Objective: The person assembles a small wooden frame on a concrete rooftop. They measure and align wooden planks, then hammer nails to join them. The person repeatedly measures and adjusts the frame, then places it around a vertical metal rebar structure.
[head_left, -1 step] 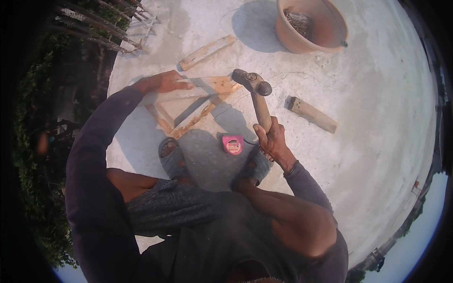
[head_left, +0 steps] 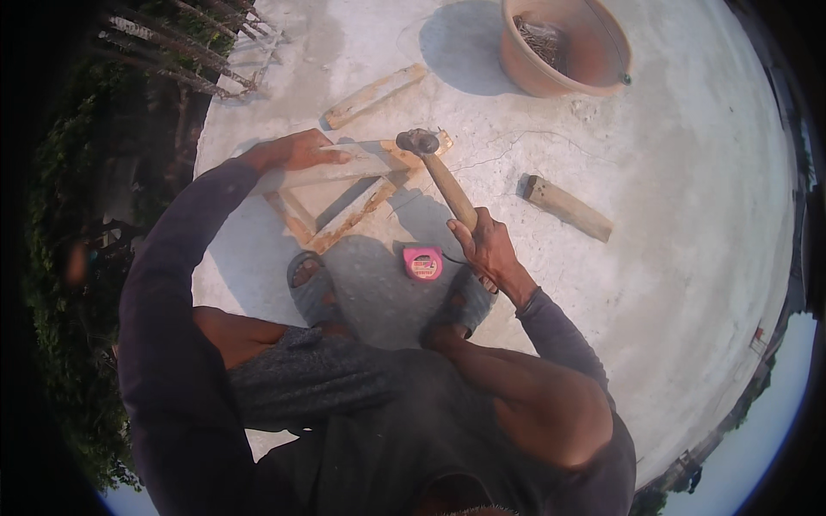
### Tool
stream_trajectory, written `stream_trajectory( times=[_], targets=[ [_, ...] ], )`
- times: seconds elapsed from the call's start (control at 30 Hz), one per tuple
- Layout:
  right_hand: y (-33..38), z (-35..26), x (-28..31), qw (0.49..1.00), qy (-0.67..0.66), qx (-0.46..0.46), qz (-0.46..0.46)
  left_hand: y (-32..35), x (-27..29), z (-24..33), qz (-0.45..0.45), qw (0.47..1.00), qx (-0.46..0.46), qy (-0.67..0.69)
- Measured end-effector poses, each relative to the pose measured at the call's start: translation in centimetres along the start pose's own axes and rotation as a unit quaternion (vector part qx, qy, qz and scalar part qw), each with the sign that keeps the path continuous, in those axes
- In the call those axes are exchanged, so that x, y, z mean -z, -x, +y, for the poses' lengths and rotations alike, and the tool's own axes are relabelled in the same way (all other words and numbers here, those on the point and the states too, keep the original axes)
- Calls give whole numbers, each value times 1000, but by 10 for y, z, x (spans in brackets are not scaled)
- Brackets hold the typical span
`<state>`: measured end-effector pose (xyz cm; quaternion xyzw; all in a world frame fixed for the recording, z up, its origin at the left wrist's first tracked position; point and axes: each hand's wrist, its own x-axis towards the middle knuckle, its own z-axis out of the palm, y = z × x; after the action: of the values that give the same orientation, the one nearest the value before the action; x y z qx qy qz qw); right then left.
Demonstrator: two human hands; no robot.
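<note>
We are squatting on a wide, pale concrete floor [head_left: 671, 284], which is filling most of the view and showing a thin crack near the middle. At the far edge a big clay-coloured bowl [head_left: 602, 64] is sitting with a heap of what are probably nails inside; we cannot count them.

Near the middle left, a rough wooden frame [head_left: 344, 202] is lying flat on the floor. Our left hand [head_left: 297, 153] is pressing down on its far board, fingers spread flat and gripping nothing. Our right hand [head_left: 486, 249] is wrapping its fingers tight around the wooden handle of a hammer [head_left: 443, 176], whose dark head is hovering at the frame's right corner.

Two loose pieces of wood are lying apart from the frame: one block [head_left: 568, 208] to the right and one slat [head_left: 374, 96] at the far left. A single pink tape measure [head_left: 422, 263] is resting between our two sandalled feet [head_left: 314, 288], just beside the right hand.

We are judging the risks like this: the left hand is resting close to where the hammer head is aimed, so a glancing blow could be catching those fingers. The frame is sitting loose on hard concrete, so it could be jumping or sliding if the left hand is easing its pressure. A bent nail or a split corner is also likely if the strike is landing off-centre.
</note>
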<state>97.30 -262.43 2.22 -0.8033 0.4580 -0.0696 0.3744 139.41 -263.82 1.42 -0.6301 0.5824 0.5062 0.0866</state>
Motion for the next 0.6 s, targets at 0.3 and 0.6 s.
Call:
stream_trajectory(
  times=[0.3,0.6],
  targets=[
    [-2,-7,0,957,-171,138,191,6,-1,-1,57,998,-13,-5],
    [-12,-16,-7,993,-110,1,39,-8,-2,-18,5,999,20,28]
  ],
)
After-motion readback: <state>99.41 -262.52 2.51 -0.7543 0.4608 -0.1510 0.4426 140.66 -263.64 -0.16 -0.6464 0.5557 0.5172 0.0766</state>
